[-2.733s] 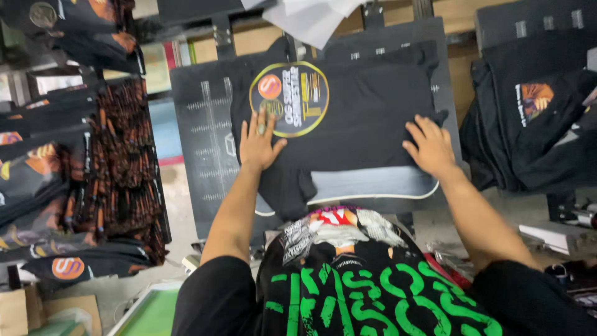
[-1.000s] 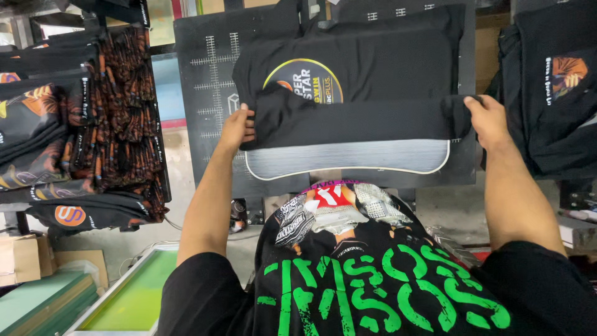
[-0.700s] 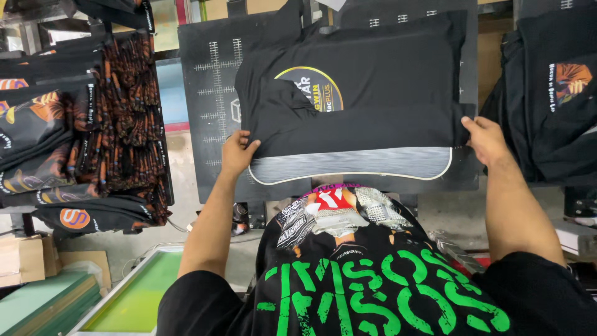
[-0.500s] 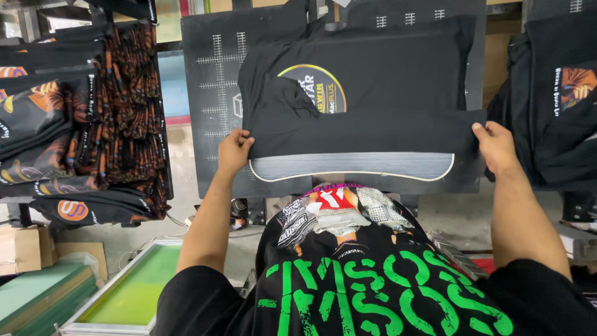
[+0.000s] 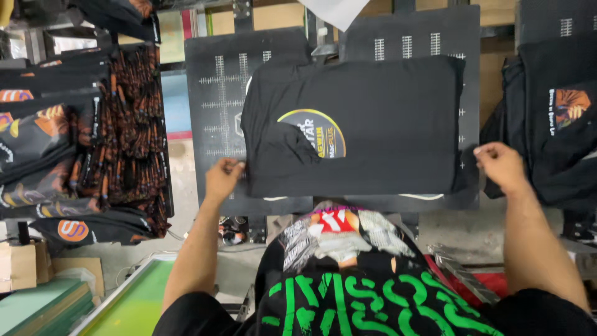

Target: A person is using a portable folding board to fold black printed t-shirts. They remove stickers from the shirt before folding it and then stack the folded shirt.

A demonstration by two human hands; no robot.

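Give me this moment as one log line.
left hand: grips black shirt edge | right hand: grips opposite edge | shirt: on black platen

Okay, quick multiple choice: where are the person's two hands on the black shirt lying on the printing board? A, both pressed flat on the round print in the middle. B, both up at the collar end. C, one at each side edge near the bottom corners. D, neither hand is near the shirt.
C: the left hand pinches the black shirt at its lower left edge, and the right hand is at its lower right edge.
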